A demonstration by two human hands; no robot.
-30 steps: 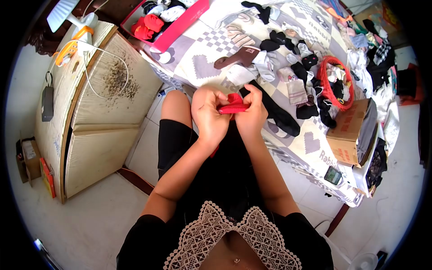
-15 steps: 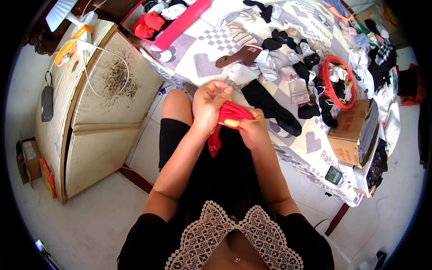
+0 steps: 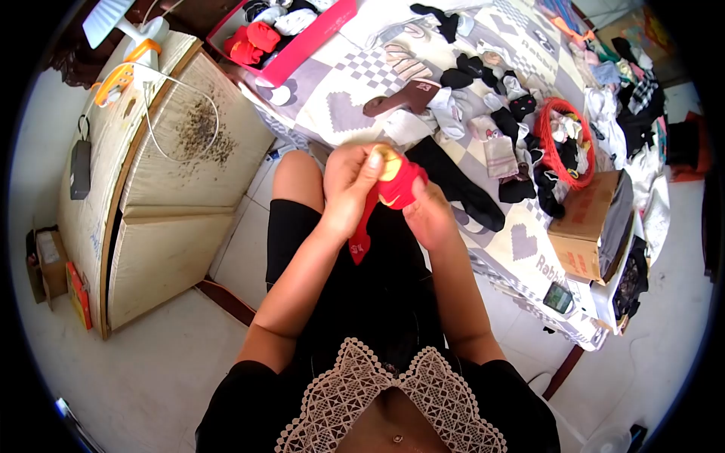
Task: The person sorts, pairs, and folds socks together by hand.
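Observation:
A red sock with yellow patches is bunched up between my two hands above my lap. My left hand pinches its upper left part, thumb on the yellow bit near the top. On the other side, my right hand has its thumb against the red fabric; its other fingers are mostly hidden behind. Below my left hand hangs a red toe end with a small pale mark. Just past my hands, a long black sock lies on the bed, with a brown sock farther back.
Many loose socks cover the patterned bed. A pink-red box of rolled socks stands at its far left, and a red basket of socks to the right. Beyond are a cardboard box and a phone. A worn cabinet stands left.
The red sock has gone from stretched between my hands to a rounder bundle, with more yellow showing on top. My right hand has turned and lowered slightly.

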